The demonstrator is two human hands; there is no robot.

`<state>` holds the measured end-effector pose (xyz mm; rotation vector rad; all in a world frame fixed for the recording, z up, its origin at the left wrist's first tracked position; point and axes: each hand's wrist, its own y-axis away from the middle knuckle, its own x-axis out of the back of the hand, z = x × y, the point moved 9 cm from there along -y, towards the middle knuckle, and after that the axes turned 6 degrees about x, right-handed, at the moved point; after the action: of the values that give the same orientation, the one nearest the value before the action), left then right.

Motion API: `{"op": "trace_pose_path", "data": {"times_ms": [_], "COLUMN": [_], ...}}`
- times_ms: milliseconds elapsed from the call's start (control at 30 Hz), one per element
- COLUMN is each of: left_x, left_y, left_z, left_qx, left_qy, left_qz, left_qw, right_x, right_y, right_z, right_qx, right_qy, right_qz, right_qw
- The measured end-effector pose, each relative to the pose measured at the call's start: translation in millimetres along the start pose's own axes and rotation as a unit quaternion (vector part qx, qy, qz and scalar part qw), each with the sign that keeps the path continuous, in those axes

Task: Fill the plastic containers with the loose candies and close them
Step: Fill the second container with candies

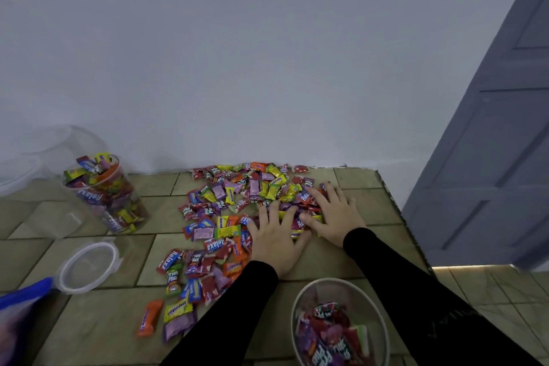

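1. Candies [234, 217] lie scattered on a tiled floor [371, 205]; both hands, left hand [274, 242] and right hand [335, 214], press flat on them, fingers spread.
2. Near container [340, 324] stands upright, partly filled.
3. Full container [108, 193] stands left, near the white wall [267, 53].

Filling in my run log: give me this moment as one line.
stage: gathering | left hand: flat on loose candies | right hand: flat on candies | near container: partly filled, open | far container: full, unlidded

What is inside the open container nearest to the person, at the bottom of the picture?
The near container holds wrapped candies in red, purple and green; it is only partly full. A sleeve covers its right side, and the picture edge cuts off its bottom, so the rest is hidden.
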<state>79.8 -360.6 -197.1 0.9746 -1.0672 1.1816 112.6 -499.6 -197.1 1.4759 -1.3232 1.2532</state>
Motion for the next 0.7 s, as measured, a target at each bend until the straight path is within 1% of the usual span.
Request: {"op": "trace_pose_path", "data": {"times_ms": [100,167,267,367,467,567,700], "left_x": [8,7,7,6,6,8,9], "left_y": [-9,-14,-16,-16,-17,-15,-8], "left_z": [0,0,-1,1,-1,-2,-5], "left_qx": [0.003,0.003,0.011,0.019,0.024,0.019,0.018], "left_qy": [-0.005,-0.015,-0.013,-0.007,0.006,0.026,0.029], "left_qz": [0.022,0.028,0.039,0.031,0.015,0.004,0.006], "left_qw": [1.0,0.999,0.999,0.999,1.0,0.999,0.999], "right_x": [5,7,5,9,6,5,-1], "right_y": [-8,-9,-9,-5,-2,2,10], "right_z": [-4,-8,-10,-16,-14,-12,-5], "right_qx": [0.026,0.047,0.055,0.067,0.034,-0.002,-0.06], "right_qy": [0.011,-0.02,-0.071,-0.074,-0.097,-0.195,-0.292], "right_qz": [0.043,0.062,0.053,0.078,0.079,0.079,0.06], "right_qw": [0.999,0.997,0.995,0.992,0.992,0.978,0.953]}}
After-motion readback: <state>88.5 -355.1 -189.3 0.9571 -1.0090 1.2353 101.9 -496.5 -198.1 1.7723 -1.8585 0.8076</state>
